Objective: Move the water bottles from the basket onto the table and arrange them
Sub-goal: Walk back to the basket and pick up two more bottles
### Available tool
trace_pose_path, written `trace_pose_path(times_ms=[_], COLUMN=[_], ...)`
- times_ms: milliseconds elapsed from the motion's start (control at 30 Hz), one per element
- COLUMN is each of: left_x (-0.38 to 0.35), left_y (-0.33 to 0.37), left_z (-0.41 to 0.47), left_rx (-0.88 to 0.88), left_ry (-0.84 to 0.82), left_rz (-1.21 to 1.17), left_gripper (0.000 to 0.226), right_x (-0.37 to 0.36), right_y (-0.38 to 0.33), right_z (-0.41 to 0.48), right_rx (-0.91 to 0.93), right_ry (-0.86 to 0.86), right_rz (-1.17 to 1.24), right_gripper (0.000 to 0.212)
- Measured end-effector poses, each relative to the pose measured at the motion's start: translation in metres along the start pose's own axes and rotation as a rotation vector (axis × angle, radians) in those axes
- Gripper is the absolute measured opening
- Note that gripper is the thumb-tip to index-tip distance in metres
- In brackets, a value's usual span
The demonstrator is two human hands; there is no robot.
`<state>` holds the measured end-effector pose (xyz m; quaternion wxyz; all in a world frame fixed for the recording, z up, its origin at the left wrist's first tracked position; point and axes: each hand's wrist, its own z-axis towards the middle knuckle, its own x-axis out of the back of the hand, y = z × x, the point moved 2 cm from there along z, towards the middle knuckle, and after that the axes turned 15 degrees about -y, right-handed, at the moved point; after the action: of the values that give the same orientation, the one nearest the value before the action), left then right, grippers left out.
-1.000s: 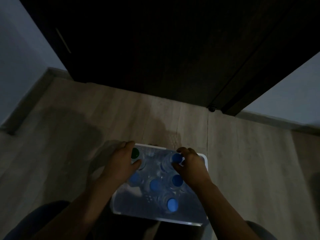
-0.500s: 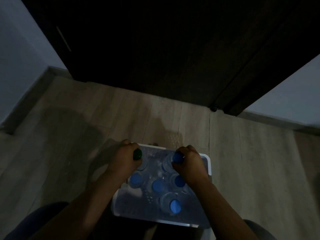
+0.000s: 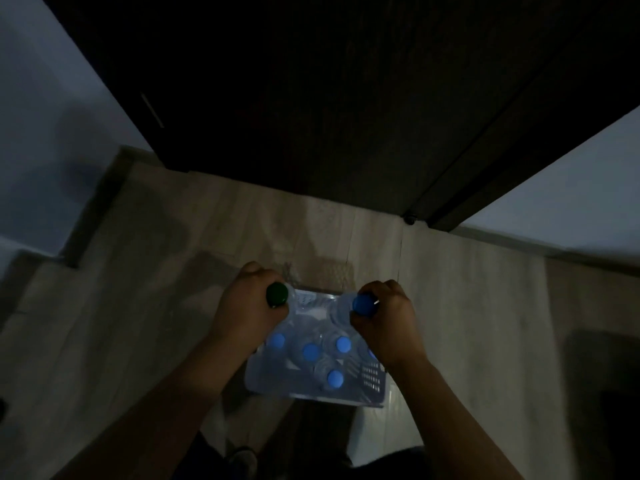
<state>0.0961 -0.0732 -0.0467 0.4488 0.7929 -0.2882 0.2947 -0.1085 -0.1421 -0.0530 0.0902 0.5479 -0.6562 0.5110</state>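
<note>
- We look down in dim light at a pale plastic basket (image 3: 373, 377) with perforated sides, low in front of the person and near the bottom centre of the scene.
- The left hand (image 3: 247, 308) has its grip closed round the neck of the green-capped bottle (image 3: 277, 294), fingers curled and the dark green cap showing just above the fist. This bottle is at the basket's far left corner.
- The right hand (image 3: 385, 318) has its grip closed the same way round the neck of the blue-capped bottle (image 3: 363, 304), whose cap pokes out beside the knuckles. This bottle is at the basket's far right corner.
- We cannot tell whether either held bottle is lifted clear of the basket or resting in it. Their clear bodies are mostly hidden by the hands.
- The remaining water bottles (image 3: 310, 351) stand upright in the basket between the two forearms, close together. We count four bright blue caps in plain sight, and a sliver of blue shows at the edge of the right wrist.
- Both bare forearms reach in from the near edge, the left from the lower left and the right from the lower right.
- The basket appears to sit on the pale wood-look floor (image 3: 138, 306), and its shadow falls on the boards on its far side.
- A dark door (image 3: 311, 98) fills the far half of the view, with a small doorstop (image 3: 410, 220) at its foot on the right.
- Light walls (image 3: 571, 188) flank the door on both sides.
</note>
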Motion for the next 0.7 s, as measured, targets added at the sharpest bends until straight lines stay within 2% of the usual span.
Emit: trace_pose_path(times_ms=[467,700], left_x=[0.221,0.326], left_y=[0.164,0.229], left_z=[-0.166,-0.257], left_rx=[-0.025,-0.087], left_ry=[-0.02,0.089], left_rz=[-0.139,-0.157], left_gripper=[0.029,0.026], right_x=[0.194,0.274], right_y=[-0.183,-0.273], right_z=[-0.178,-0.27], right_rx=[0.075,0.145], right_ry=[0.078,0.188], right_rz=[-0.002,0.106], right_gripper=[0.03,0.032])
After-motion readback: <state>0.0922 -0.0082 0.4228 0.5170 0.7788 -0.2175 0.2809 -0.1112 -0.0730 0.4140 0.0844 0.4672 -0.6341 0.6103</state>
